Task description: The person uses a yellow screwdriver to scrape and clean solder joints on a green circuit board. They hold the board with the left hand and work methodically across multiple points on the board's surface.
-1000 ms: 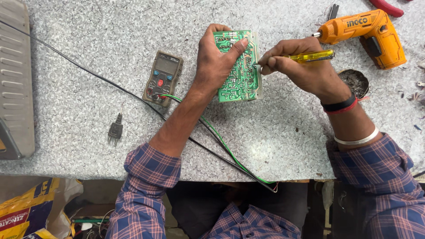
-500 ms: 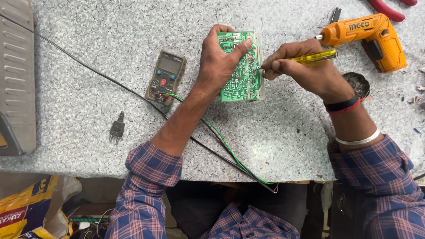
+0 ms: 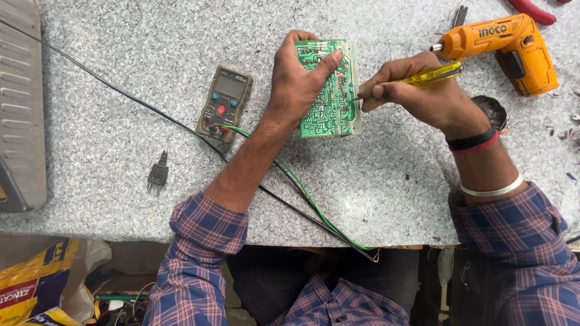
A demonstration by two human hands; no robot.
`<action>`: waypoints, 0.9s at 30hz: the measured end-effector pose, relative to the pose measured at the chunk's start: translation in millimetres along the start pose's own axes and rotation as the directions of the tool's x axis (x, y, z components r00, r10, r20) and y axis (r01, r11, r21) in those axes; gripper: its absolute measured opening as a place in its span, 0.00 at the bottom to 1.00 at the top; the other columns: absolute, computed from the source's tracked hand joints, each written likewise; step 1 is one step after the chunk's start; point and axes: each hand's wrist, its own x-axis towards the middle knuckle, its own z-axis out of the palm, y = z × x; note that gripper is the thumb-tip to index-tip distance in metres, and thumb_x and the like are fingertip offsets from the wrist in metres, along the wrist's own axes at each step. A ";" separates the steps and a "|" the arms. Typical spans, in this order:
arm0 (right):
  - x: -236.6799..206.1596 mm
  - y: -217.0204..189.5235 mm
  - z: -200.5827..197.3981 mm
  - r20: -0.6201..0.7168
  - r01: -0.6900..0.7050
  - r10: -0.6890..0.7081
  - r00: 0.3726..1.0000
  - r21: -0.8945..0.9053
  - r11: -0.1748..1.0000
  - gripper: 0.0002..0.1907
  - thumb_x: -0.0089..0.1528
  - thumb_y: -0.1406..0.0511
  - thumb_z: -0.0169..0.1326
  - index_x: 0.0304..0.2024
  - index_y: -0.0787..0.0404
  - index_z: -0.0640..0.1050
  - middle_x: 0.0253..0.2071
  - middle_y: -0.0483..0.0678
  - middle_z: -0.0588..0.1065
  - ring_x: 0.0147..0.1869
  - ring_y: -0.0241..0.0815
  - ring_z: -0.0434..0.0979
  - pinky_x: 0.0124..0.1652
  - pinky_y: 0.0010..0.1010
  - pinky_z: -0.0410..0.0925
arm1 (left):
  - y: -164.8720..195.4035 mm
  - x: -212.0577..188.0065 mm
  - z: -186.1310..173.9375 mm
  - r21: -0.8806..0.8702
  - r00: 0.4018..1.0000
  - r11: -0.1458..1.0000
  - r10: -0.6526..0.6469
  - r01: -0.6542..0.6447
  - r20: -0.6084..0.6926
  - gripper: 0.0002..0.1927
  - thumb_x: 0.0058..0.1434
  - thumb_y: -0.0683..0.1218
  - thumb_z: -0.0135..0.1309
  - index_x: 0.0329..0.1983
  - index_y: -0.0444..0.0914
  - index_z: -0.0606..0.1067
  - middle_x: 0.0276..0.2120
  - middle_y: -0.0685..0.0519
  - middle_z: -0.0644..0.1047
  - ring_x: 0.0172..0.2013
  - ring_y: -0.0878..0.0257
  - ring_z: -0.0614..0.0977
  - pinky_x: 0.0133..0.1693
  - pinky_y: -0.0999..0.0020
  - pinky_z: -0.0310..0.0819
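The speckled grey tabletop (image 3: 386, 199) carries all items in view. At its far left edge lies a grey ribbed metal panel (image 3: 21, 108), flat and partly cut off by the frame. At the upper right an orange cordless screwdriver (image 3: 513, 48) lies on its side, its bit end pointing left, near the right hand but apart from it.

The green circuit board (image 3: 331, 96) sits near the tabletop's upper middle, solder side up, appearing slightly raised at its left side. The left hand (image 3: 296, 81) grips the board from the left: fingers (image 3: 326, 62) curl over the top face, closed on the board. The right hand (image 3: 423, 96) holds a yellow-handled screwdriver (image 3: 432, 74); fingers are pinched tight around the shaft, and the tip meets the board's right edge. The exact contact point is hidden by the fingertips.

A grey-brown multimeter (image 3: 225, 102) lies just left of the left forearm, display up. A green wire (image 3: 302, 187) and a black cable (image 3: 139, 105) run diagonally across the tabletop, both passing under the left forearm to the near edge. A small black two-pin plug (image 3: 158, 175) lies alone, well left of the forearm. A dark round dish (image 3: 492, 108) is partly hidden behind the right wrist.
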 end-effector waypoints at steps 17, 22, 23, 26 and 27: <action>1.1 11.0 2.8 -0.118 -0.036 0.082 0.990 0.348 0.937 0.17 0.75 0.62 0.46 0.37 0.67 0.78 0.41 0.59 0.81 0.37 0.43 0.80 0.41 0.33 0.74 | -2.5 0.4 -0.4 0.031 0.999 0.999 0.042 -0.041 -0.016 0.23 0.63 0.48 0.65 0.51 0.33 0.67 0.34 0.49 0.80 0.32 0.67 0.85 0.32 0.70 0.84; 0.9 15.0 1.4 -0.130 0.010 0.047 0.990 0.405 0.914 0.26 0.79 0.55 0.40 0.39 0.66 0.78 0.41 0.61 0.81 0.37 0.42 0.79 0.44 0.32 0.75 | -0.8 1.0 -0.9 0.015 1.000 1.000 0.026 -0.026 -0.006 0.23 0.63 0.49 0.65 0.50 0.33 0.67 0.34 0.50 0.80 0.31 0.67 0.85 0.31 0.70 0.84; 1.7 16.3 2.9 -0.125 0.007 0.047 0.991 0.396 0.918 0.26 0.79 0.54 0.39 0.39 0.66 0.78 0.40 0.60 0.80 0.36 0.42 0.79 0.44 0.33 0.76 | -0.5 0.5 -1.2 0.014 1.000 1.000 0.028 -0.028 -0.006 0.23 0.63 0.49 0.64 0.50 0.33 0.67 0.34 0.49 0.80 0.31 0.67 0.85 0.31 0.70 0.84; 3.3 19.3 6.1 -0.151 -0.013 0.083 0.985 0.414 0.910 0.25 0.78 0.54 0.40 0.40 0.65 0.77 0.40 0.60 0.80 0.37 0.44 0.81 0.44 0.34 0.77 | -0.3 0.0 -1.7 0.036 0.999 0.998 0.046 -0.046 -0.009 0.22 0.64 0.49 0.65 0.49 0.33 0.67 0.34 0.49 0.80 0.32 0.67 0.85 0.32 0.70 0.84; 3.7 20.2 6.9 -0.167 -0.021 0.102 0.981 0.428 0.903 0.24 0.78 0.54 0.40 0.40 0.64 0.76 0.39 0.59 0.80 0.37 0.45 0.81 0.43 0.35 0.76 | -0.4 0.1 -1.6 0.047 0.999 0.998 0.053 -0.053 -0.010 0.22 0.64 0.49 0.65 0.49 0.33 0.67 0.34 0.49 0.80 0.32 0.67 0.85 0.33 0.70 0.84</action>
